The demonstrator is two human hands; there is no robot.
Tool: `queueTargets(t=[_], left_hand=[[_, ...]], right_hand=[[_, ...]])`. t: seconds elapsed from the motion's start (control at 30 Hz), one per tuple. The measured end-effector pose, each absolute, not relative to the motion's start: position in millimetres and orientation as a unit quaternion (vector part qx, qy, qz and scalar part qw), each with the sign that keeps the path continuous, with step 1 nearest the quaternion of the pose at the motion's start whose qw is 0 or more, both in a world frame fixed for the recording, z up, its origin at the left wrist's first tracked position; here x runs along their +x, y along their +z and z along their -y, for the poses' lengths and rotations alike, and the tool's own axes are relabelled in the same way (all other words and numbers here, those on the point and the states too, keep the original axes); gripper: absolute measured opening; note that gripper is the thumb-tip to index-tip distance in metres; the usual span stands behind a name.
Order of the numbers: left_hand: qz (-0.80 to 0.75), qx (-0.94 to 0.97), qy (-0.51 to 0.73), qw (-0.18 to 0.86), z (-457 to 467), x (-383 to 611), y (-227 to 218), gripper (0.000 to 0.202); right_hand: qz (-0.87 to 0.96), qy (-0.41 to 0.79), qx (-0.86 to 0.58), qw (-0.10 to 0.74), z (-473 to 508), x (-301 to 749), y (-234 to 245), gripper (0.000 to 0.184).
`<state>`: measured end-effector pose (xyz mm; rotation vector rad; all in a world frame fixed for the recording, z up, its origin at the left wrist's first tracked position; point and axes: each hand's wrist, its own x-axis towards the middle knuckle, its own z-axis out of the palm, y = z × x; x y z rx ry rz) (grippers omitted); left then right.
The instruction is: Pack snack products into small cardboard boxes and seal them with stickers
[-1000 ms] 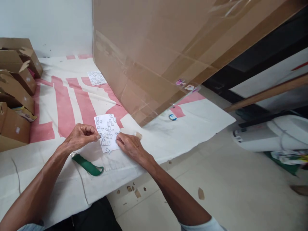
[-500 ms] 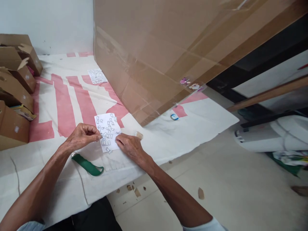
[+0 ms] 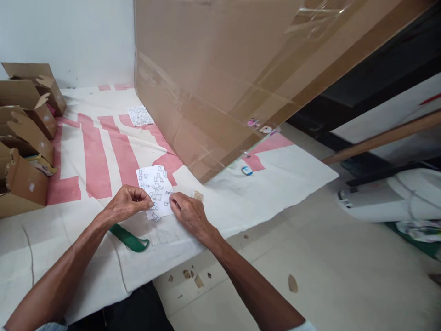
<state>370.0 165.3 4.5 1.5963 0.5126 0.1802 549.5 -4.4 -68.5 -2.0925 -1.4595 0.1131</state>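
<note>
A small white sheet covered with several tiny printed stickers lies on a white and pink cloth. My left hand rests at the sheet's left lower edge, fingers curled and pinched at a sticker. My right hand lies on the sheet's lower right corner, fingers closed together against the paper. What either pinch holds is too small to make out. A green-handled cutter lies on the cloth under my left wrist.
A large taped cardboard box leans over the cloth at the right. Several open small cartons stand at the left. A second sticker sheet lies further back, a small blue and white item beside the box. Cardboard scraps dot the floor.
My left hand has slid slightly right along the sheet toward my right hand. The view has shifted a little; the sheet and cutter stay put.
</note>
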Motion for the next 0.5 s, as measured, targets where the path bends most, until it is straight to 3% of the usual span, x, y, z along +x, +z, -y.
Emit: queueTargets(t=[0.1,0.23,0.33,0.5], left_hand=[[-0.230,0.707,0.077,0.664,-160,371,5,0.019],[-0.229,0.714,0.073,0.657,-151,373,1,0.020],[-0.221,0.729,0.062,0.645,-144,375,-4,0.022],[-0.216,0.740,0.052,0.635,-135,377,-6,0.024]], right_hand=[[0.496,0.080,-0.755,0.422,11,536,-58,0.017],[0.412,0.245,-0.671,0.566,18,510,-45,0.026],[0.363,0.308,-0.639,0.604,21,496,-46,0.028],[0.324,0.300,-0.632,0.637,24,489,-56,0.025]])
